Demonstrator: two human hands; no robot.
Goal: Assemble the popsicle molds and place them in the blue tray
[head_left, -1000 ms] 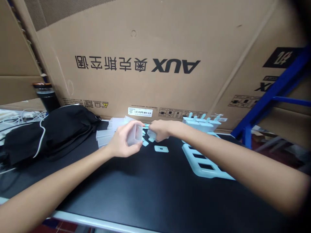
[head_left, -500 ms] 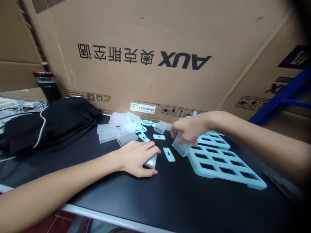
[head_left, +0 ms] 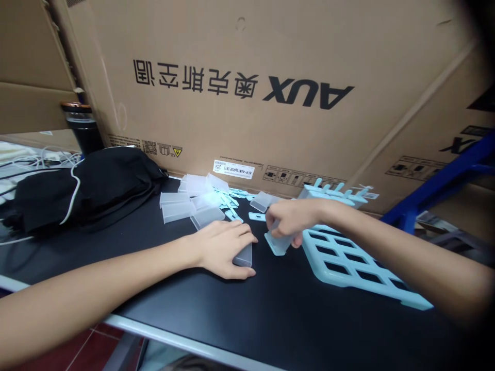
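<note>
My left hand (head_left: 220, 250) lies over a clear plastic box (head_left: 244, 256) on the table, fingers and thumb curled round its sides. To the right, my right hand (head_left: 288, 219) grips another clear plastic box (head_left: 283, 243) from above. The lower end of that box meets a light-blue slotted plate (head_left: 275, 247); whether it is seated on the plate I cannot make out. A second slotted plate (head_left: 257, 216) lies just behind. Farther back are several more clear boxes (head_left: 178, 210) and a heap of light-blue plates (head_left: 231, 202).
A light-blue grid rack (head_left: 336, 278) lies at the right, partly under my right forearm, with a pronged light-blue rack (head_left: 334, 194) behind it. A large cardboard carton (head_left: 232, 129) walls off the back. A black bag (head_left: 93, 190) and a dark tumbler (head_left: 85, 135) stand left.
My right hand has moved slightly left and down, bringing its clear box onto the nearer blue plate. My left hand keeps its hold. The view has shifted a little.
</note>
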